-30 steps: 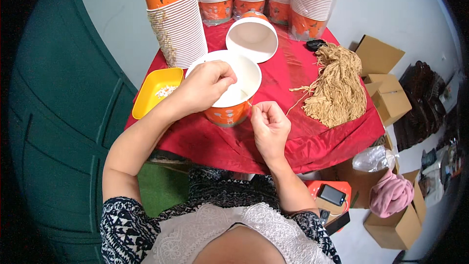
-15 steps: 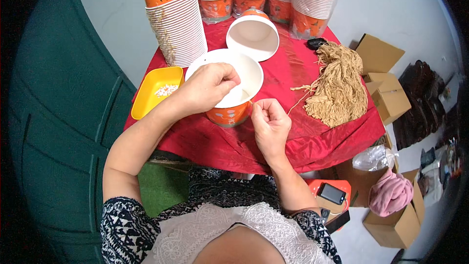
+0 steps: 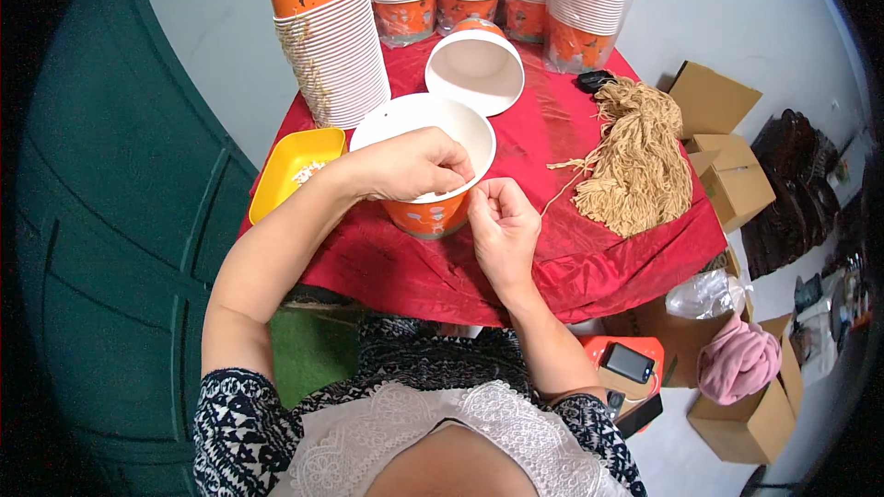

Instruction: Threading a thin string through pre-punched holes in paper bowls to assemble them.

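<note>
A white-lined paper bucket [image 3: 428,216], orange outside with printed figures, stands upright near the front of the table. My left hand [image 3: 419,166] reaches over its mouth, fingers pinched together just inside the right front rim; what they hold is too small to tell. Outside that same rim, my right hand [image 3: 505,221] is closed in a pinch. A tan string [image 3: 557,195] runs from behind it to the bundle of tan strings [image 3: 635,166] on the right. Left of the bucket, a yellow tray [image 3: 276,170] holds small white pieces.
Another bucket [image 3: 474,74] lies on its side behind. Tall stacks of nested buckets [image 3: 331,64] line the table's back and left. Red cloth [image 3: 571,267] covers the table. Cardboard boxes [image 3: 732,179] and an orange stool with phones [image 3: 631,364] are at the right.
My left hand has moved right and slightly toward me, down to the bucket's right front rim. The right hand has shifted slightly left and up, closer to the rim.
</note>
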The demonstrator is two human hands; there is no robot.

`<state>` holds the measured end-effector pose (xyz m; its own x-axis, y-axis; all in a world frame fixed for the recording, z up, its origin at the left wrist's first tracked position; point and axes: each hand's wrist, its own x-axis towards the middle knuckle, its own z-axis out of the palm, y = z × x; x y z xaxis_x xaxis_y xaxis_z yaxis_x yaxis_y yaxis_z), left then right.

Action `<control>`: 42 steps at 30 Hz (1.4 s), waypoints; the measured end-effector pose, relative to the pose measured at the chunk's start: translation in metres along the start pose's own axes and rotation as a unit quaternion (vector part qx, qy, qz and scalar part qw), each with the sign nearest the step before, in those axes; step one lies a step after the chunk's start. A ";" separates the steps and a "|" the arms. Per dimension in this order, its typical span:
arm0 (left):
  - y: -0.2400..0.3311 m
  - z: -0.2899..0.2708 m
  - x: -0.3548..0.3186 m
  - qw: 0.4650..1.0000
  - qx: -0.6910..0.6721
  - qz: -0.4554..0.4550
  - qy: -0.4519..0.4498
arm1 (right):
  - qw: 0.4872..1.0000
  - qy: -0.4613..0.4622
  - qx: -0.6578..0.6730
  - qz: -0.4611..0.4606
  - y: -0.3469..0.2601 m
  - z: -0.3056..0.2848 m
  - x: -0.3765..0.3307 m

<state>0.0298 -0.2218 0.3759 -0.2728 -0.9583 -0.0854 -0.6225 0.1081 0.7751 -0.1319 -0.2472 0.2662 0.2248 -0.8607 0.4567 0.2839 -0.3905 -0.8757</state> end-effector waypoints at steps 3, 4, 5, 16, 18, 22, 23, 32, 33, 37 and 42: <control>0.000 0.003 0.000 0.999 -0.017 -0.019 0.019 | 1.000 -0.002 0.005 0.006 -0.003 -0.001 0.000; -0.001 0.004 0.000 1.000 -0.016 -0.018 0.019 | 1.000 -0.005 0.003 0.013 -0.005 -0.002 0.000; -0.003 0.006 0.001 0.999 -0.013 -0.001 0.029 | 1.000 -0.004 0.003 0.012 -0.007 -0.003 0.001; -0.001 0.020 -0.005 0.993 0.049 0.030 0.105 | 0.910 -0.269 -0.232 0.215 -0.044 -0.030 0.069; 0.004 0.019 -0.005 0.989 0.082 0.011 0.122 | 0.910 -0.281 -0.179 0.245 -0.038 -0.030 0.076; 0.004 0.013 -0.008 0.986 0.103 -0.003 0.134 | 0.906 -0.295 -0.107 0.284 -0.045 -0.023 0.085; 0.003 0.011 -0.009 0.982 0.129 -0.013 0.141 | 0.908 -0.299 -0.102 0.274 -0.045 -0.022 0.087; -0.021 0.013 0.009 0.960 0.191 -0.078 0.191 | 0.880 -0.351 -0.038 0.318 0.010 -0.010 0.106; -0.025 0.017 0.012 0.958 0.181 -0.092 0.202 | 0.876 -0.351 -0.045 0.327 0.017 -0.010 0.107; -0.054 0.035 0.012 0.951 0.136 -0.101 0.258 | 0.866 -0.371 -0.075 0.327 0.032 -0.002 0.111; -0.068 0.052 0.024 0.955 0.099 -0.126 0.249 | 0.840 -0.386 -0.246 0.292 0.044 -0.008 0.117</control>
<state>0.0271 -0.2383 0.2889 0.2567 -0.9621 0.0924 -0.7619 -0.1426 0.6318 -0.1003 -0.3677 0.2795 0.7827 -0.5589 -0.2740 -0.4617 -0.2262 -0.8577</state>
